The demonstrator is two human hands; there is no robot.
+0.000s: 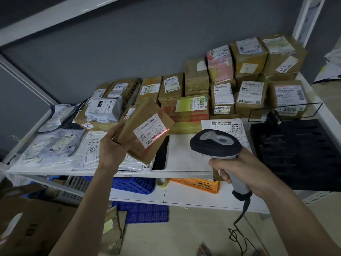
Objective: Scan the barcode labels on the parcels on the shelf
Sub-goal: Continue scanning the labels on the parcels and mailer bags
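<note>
My left hand grips a flat brown cardboard parcel and holds it tilted above the white shelf. Its white barcode label faces me. A red scan line crosses the label's lower right barcode. My right hand grips the handle of a black and grey barcode scanner, whose head points left at the parcel. The scanner's black cable hangs down to the floor.
Several labelled cardboard boxes are stacked along the back and right of the shelf. Grey and white mailer bags lie at the left. A black slotted tray sits at the right. Blue and orange crates stand on the lower shelf.
</note>
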